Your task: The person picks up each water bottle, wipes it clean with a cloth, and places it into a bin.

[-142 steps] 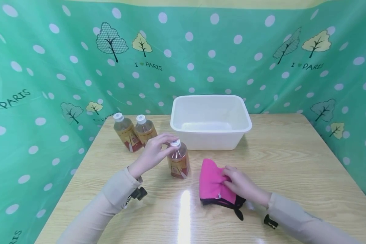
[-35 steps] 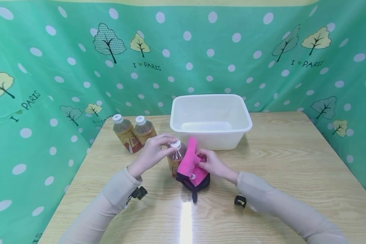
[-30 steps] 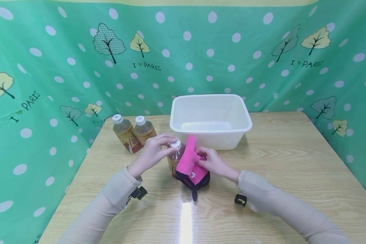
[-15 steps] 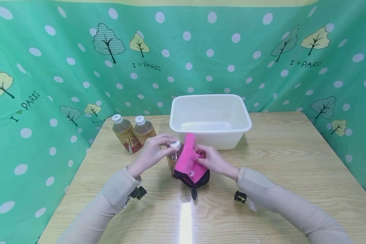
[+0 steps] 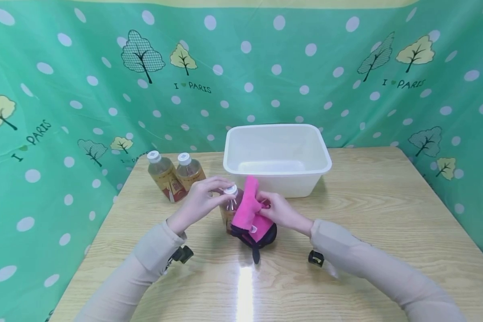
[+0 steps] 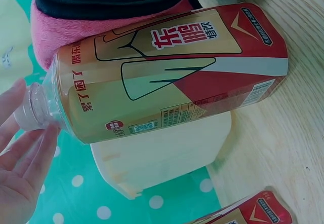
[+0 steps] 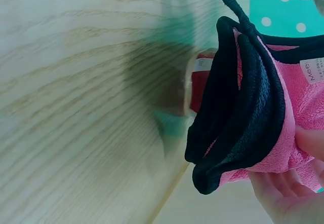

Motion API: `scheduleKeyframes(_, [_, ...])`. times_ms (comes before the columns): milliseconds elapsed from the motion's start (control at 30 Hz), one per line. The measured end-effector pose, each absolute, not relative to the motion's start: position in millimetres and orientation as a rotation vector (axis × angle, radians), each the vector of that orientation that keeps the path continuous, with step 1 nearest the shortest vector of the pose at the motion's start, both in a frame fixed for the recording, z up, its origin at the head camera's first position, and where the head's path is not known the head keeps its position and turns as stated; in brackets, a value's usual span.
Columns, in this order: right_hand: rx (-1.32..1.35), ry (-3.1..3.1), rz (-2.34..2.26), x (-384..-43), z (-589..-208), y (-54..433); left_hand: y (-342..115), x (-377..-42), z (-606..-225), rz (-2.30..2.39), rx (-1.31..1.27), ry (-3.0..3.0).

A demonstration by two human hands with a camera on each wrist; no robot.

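Observation:
My left hand (image 5: 203,197) holds a drink bottle (image 6: 152,77) by its white cap and neck, thumb and fingers on either side. The bottle stands upright on the table and has a gold and red label. My right hand (image 5: 279,210) pinches a pink cloth (image 5: 247,210) with black edging and a black hanging loop. Folded over, the cloth lies against the bottle's right side and hides part of its label. In the right wrist view the bottle's red base shows behind the black edging, and the right thumb and fingers grip the pink fabric.
Two similar bottles, one (image 5: 167,179) at the far left and another (image 5: 191,172) beside it, stand behind my left hand. A white plastic bin (image 5: 277,185) sits at the back centre, just behind the cloth. A green dotted curtain (image 5: 241,80) hangs around the wooden table (image 5: 370,214).
My right hand has carried the pink cloth from the table leftward to the bottle's side. Over the last second it shifts only slightly. The left hand keeps its hold on the bottle top.

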State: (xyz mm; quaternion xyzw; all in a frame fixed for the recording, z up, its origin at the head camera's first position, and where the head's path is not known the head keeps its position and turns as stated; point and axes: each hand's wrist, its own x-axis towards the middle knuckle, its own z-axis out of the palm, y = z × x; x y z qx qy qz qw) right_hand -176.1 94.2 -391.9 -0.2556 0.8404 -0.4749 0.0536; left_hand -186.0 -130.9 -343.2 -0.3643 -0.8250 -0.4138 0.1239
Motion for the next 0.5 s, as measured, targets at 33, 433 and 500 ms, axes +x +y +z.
scheduleKeyframes(33, [-0.779, 2.56, -1.433, -177, -393, 94, -131, -186, -343, -1.206, -1.064, -2.401])
scheduleKeyframes(433, [-0.788, 2.681, -1.252, -181, -425, 92, -130, -186, -345, -1.224, -1.076, -2.388])
scheduleKeyframes(500, [-0.776, 2.695, -1.228, -182, -429, 91, -130, -186, -345, -1.226, -1.08, -2.383])
